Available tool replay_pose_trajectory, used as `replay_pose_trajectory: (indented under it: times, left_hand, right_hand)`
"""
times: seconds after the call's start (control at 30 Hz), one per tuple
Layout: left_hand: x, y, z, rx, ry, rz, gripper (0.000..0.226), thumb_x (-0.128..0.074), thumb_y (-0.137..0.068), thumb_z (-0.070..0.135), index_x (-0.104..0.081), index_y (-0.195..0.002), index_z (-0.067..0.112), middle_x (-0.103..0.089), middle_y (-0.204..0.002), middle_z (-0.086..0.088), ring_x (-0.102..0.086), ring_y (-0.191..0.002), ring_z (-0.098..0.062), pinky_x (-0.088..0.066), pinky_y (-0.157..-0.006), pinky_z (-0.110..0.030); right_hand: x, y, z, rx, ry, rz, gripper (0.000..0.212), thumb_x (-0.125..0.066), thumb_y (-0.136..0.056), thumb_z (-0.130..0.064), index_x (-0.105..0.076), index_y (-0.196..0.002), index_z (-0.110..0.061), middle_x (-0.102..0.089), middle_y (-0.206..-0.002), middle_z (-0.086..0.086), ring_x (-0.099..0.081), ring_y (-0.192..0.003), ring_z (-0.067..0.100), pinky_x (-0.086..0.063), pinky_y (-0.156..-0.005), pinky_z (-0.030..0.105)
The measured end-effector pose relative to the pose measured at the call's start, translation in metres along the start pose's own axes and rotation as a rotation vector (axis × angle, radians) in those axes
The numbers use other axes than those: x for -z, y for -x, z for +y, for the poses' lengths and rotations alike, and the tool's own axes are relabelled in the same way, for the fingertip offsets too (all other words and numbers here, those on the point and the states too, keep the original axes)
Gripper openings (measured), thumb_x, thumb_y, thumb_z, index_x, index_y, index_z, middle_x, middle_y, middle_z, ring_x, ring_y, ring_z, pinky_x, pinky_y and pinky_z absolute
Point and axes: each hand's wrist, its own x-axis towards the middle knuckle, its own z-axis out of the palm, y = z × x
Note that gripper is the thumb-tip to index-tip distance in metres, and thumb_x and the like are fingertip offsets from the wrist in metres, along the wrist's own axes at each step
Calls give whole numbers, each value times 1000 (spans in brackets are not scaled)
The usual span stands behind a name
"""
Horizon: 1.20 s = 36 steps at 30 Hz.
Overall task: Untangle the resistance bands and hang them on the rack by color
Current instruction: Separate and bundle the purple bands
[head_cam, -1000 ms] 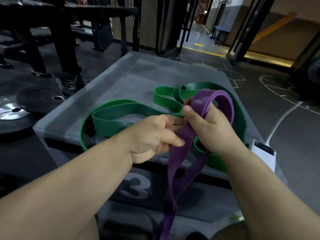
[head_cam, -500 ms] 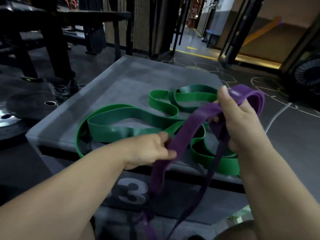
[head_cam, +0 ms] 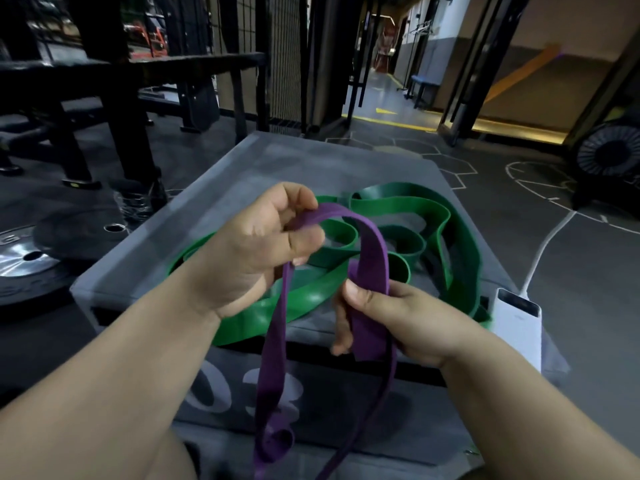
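Note:
A purple resistance band [head_cam: 372, 258] arches between both my hands above a grey padded box [head_cam: 311, 168]. My left hand [head_cam: 256, 251] pinches the band's top end, raised over the box. My right hand [head_cam: 388, 320] grips a folded part of the same band lower down, near the box's front edge. Two purple strands hang down in front of the box toward the floor. A green resistance band [head_cam: 433, 216] lies in loose loops on the box top, partly hidden behind my hands. No hanging rack can be told in view.
A white power bank [head_cam: 517, 320] with a white cable sits at the box's right front corner. Weight plates [head_cam: 27, 261] lie on the floor at left. Dark benches and frames [head_cam: 114, 84] stand behind; a fan [head_cam: 609, 157] is at far right.
My left hand rose and now holds the band's top end. My right hand dropped from up at the right to near the box's front edge, gripping a folded part.

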Motion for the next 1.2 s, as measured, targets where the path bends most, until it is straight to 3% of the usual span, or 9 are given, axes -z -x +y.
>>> replay_pose_trajectory:
  times: [0.13, 0.23, 0.4, 0.6, 0.7, 0.83, 0.93, 1.1, 1.2]
  left_hand:
    - [10, 1, 0, 76, -292, 83, 33, -69, -76, 1, -56, -103, 15, -60, -91, 3, -57, -77, 0, -46, -66, -12]
    - [17, -2, -4, 141, -432, 99, 16, -54, -93, 2, -60, -104, 11, -61, -94, -3, -58, -74, -1, -47, -69, -14]
    - [33, -4, -6, 215, -468, 119, 19, -61, -91, 23, -69, -103, 10, -72, -102, -4, -65, -104, -17, -45, -100, -35]
    - [33, -3, -1, 254, -122, 90, 20, -62, -86, 26, -73, -74, 14, -61, -67, -2, -55, -64, -12, -46, -61, -18]
    - [30, -5, -9, 264, -53, 90, 27, -56, -89, 27, -72, -73, 12, -47, -55, 1, -43, -57, -12, -40, -63, -22]
    - [15, -5, -22, 365, -301, 20, 17, -46, -98, 13, -62, -96, 9, -54, -68, 1, -46, -62, -9, -38, -60, -20]
    - [-1, -2, -32, 408, -420, -93, 14, -48, -98, 10, -60, -104, 13, -61, -95, -3, -55, -84, -10, -42, -76, -20]
    - [-13, 2, -41, 394, -269, -61, 30, -43, -99, 43, -64, -109, 24, -67, -119, -6, -61, -113, -19, -43, -106, -37]
    - [-13, 4, -42, 322, -237, -113, 67, -45, -74, 78, -66, -112, 27, -70, -114, 8, -61, -114, -8, -45, -100, -24]
  right_hand:
    - [0, -2, 0, -47, -57, -63, 45, -53, -86, -46, -64, -76, -4, -66, -73, 17, -65, -67, 22, -52, -68, 27]
    - [-1, -3, 0, -57, -124, -141, 51, -69, -77, -56, -69, -75, -5, -68, -72, 13, -67, -65, 19, -54, -65, 25]
    - [4, -6, 4, -24, -158, -253, 42, -72, -78, -52, -69, -80, -10, -67, -67, 10, -66, -62, 21, -55, -68, 32]
    - [16, -5, 8, 8, -275, -447, 34, -69, -86, -42, -65, -91, -9, -61, -57, 0, -59, -49, 12, -53, -67, 32]
    - [18, -5, 8, 65, -385, -567, 35, -60, -93, -41, -59, -99, -7, -63, -63, -6, -60, -53, 7, -50, -69, 32]
    - [18, -5, 0, 175, -494, -621, 30, -52, -97, -38, -54, -97, -7, -52, -57, -7, -50, -46, 10, -46, -67, 31]
    - [17, -3, -6, 195, -526, -628, 28, -46, -100, -34, -53, -95, -7, -43, -56, -2, -41, -45, 14, -43, -61, 29]
    - [16, -2, -10, 183, -531, -593, 29, -43, -101, -34, -54, -94, -8, -42, -57, -2, -39, -46, 14, -37, -55, 28]
    - [17, -2, -13, 170, -549, -582, 30, -44, -101, -35, -54, -94, -8, -42, -58, 0, -38, -47, 14, -34, -54, 28]
